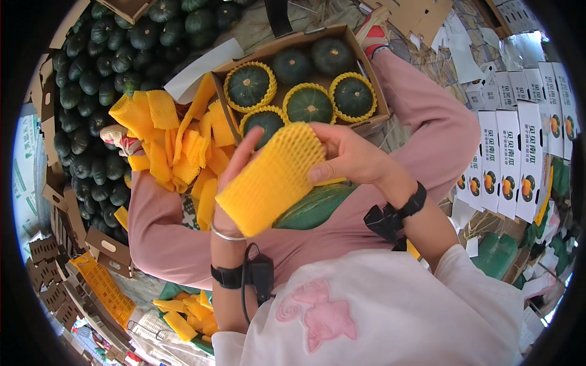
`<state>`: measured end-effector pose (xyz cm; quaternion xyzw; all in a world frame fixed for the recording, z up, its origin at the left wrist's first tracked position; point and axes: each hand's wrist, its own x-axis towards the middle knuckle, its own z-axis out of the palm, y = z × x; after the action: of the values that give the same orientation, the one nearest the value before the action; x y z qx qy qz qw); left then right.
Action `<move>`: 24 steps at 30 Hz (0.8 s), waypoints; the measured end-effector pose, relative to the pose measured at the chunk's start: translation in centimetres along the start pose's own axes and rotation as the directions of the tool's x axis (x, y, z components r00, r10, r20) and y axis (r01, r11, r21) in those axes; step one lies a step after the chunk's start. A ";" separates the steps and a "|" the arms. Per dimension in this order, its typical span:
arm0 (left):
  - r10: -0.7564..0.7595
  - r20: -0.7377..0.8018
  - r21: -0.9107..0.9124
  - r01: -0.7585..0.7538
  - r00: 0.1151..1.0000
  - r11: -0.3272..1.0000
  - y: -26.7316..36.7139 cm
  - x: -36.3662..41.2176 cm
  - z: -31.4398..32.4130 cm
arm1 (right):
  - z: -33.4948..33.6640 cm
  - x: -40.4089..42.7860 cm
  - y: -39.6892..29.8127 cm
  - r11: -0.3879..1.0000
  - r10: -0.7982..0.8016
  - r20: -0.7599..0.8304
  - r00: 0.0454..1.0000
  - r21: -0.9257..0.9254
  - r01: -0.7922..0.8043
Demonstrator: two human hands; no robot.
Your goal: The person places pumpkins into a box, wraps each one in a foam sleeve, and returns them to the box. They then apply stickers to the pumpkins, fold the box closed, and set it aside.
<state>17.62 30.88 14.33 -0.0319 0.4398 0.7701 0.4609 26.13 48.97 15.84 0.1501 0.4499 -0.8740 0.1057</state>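
A yellow foam net sleeve is held up between my two hands, flattened and slanting. My right hand pinches its upper right end between thumb and fingers. On the sleeve's left side is my left hand, holding it from behind, with most fingers hidden and slightly blurred. Just beyond stands an open cardboard box of dark green pumpkins. Several of them, such as the front middle pumpkin, wear yellow foam nets. Two at the back, a bare pumpkin and its neighbour, have none.
Loose yellow foam sleeves lie heaped left of the box. Behind them rises a large pile of pumpkins. Printed white cartons stand stacked at right. Beneath my hands, a streaked green surface is partly covered; I cannot tell what it is.
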 end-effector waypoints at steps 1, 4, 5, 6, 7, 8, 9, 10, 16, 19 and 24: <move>0.046 0.025 0.043 -0.047 0.999 0.998 0.4 0.0 1.0 | 0.6 0.2 -0.1 0.989 -0.025 -0.021 0.999 0.148 0.028; 0.284 -0.012 0.577 -0.226 0.959 0.785 0.4 0.7 -0.4 | -1.5 2.2 1.9 0.839 -0.205 -0.162 0.965 -0.537 0.088; 0.479 0.063 0.928 -0.228 0.876 0.295 0.3 1.2 -1.4 | -2.9 2.6 2.9 0.839 -0.205 -0.163 0.965 -0.538 0.087; 0.519 0.115 0.983 -0.174 0.847 0.065 0.7 1.5 -1.0 | -3.9 3.2 2.9 0.840 -0.211 -0.144 0.967 -0.533 0.105; 0.524 0.115 0.983 -0.174 0.844 0.064 0.8 2.2 -1.1 | -4.7 3.7 3.0 0.841 -0.219 -0.126 0.968 -0.528 0.121; 0.588 0.266 0.960 -0.264 0.764 -0.091 0.8 3.0 -1.2 | -4.9 2.9 3.5 0.985 -0.131 0.058 0.990 -0.104 0.137; 0.611 0.412 0.910 -0.333 0.676 -0.246 0.5 3.2 -1.4 | -4.3 2.4 2.4 0.987 -0.125 0.050 0.991 -0.097 0.130; 0.602 0.406 0.913 -0.328 0.687 -0.242 0.8 2.5 -0.9 | -3.3 2.0 1.3 0.992 -0.058 0.035 0.998 0.114 0.054; 0.013 0.337 -0.240 0.072 0.942 0.968 0.4 3.2 0.4 | -4.2 0.4 1.4 0.933 -0.012 0.170 0.985 0.356 -0.050; -0.048 0.155 0.331 -0.006 0.987 0.943 -1.7 7.2 -0.5 | -7.4 3.4 -3.3 0.871 -0.153 0.025 0.988 0.475 0.123; 0.005 -0.189 0.248 0.043 0.982 0.968 -4.0 19.2 0.9 | -15.0 16.8 -3.9 0.214 -0.458 -0.073 0.886 -0.976 0.030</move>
<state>9.83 45.38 3.55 -0.0504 0.5749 0.6974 0.4250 11.72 62.66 4.49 0.1317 0.9138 -0.3810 -0.0487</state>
